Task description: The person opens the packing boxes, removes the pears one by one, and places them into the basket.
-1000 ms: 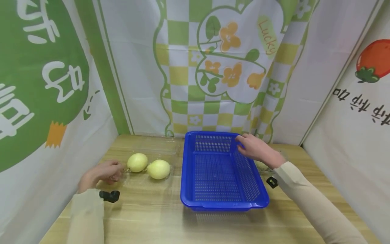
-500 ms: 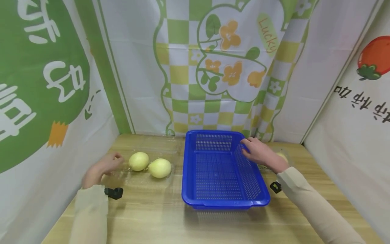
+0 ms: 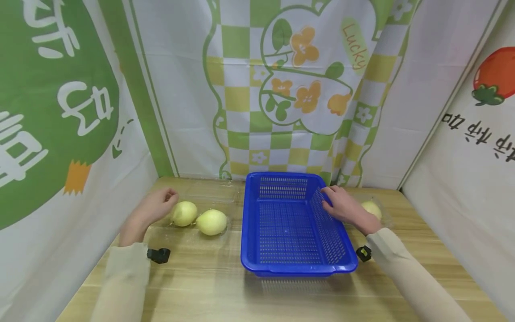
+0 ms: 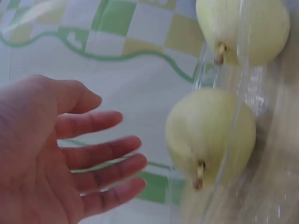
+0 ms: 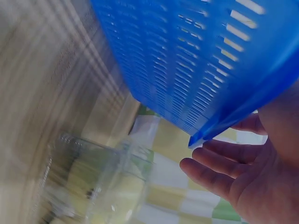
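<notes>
My left hand [image 3: 156, 206] hovers just left of two pale yellow pears [image 3: 212, 222] with short stems. The pears sit in a clear plastic clamshell box [image 3: 209, 191] with its lid lying back. In the left wrist view, the fingers [image 4: 110, 151] are spread and relaxed beside the nearer pear [image 4: 210, 135], holding nothing. At the right rim of a blue plastic basket [image 3: 248, 223] is my right hand [image 3: 344, 205], its thumb side over the rim. The right wrist view shows loosely extended fingers [image 5: 210, 173] by the rim; part of the hand is hidden behind it.
A second clear plastic box [image 5: 114, 168] with pale yellow fruit stands on the wooden table [image 3: 193, 286], right of the basket and partly behind the right forearm. Printed curtains [image 3: 257, 147] hang along the table's back and both sides.
My left hand has risen and moved right, away from the box's left side toward the pears. The right hand has slid slightly right and nearer along the rim, uncovering a fruit beyond it.
</notes>
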Available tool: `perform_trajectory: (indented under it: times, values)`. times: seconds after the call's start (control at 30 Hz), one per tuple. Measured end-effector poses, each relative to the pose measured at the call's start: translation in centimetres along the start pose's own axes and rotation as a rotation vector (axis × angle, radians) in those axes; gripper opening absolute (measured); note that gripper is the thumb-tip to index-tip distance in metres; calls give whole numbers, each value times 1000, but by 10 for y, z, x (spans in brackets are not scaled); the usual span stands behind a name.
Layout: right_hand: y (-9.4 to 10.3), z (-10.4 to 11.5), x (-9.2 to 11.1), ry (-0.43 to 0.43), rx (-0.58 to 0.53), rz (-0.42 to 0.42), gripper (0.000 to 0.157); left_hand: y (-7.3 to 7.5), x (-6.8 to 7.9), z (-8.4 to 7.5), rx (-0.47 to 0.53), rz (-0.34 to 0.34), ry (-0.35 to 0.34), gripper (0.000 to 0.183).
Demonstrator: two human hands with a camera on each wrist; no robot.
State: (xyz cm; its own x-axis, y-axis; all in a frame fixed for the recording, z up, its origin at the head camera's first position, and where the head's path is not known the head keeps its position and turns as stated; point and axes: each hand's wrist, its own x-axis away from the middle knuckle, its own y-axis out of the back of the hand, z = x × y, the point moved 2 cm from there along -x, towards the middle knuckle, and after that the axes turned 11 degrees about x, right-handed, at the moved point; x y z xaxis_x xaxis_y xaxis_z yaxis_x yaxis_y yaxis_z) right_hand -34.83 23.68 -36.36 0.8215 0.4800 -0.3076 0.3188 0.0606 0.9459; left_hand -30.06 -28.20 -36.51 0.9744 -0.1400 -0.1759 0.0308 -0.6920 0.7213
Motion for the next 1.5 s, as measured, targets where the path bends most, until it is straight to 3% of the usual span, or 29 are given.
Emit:
perform_trajectory:
  times: [0.1, 0.27, 0.63, 0.77, 0.9, 1.03, 1.5]
  values:
    - [-4, 0, 0, -15, -24, -35, 38, -7, -3, -13, 25, -15, -31, 35]
    - [-9, 1, 0, -41, -80, -69, 39, -24, -10, -31, 55, 27, -52, 35]
    - [-14, 4, 4, -101, -148, -78, 44, -64, -19, -48, -3, 116, -194, 24]
    - [-16, 3, 3, -127, -156, -63, 46, -77, -18, -53, -20, 182, -245, 25]
    - [-17, 4, 3, -142, -169, -46, 47, -85, -15, -57, -66, 260, -244, 31]
    - [-19, 3, 4, -146, -183, -47, 47, -89, -15, -58, -125, 292, -225, 34]
    - [-19, 3, 6, -157, -208, -14, 48, -105, -24, -52, -225, 466, -100, 49]
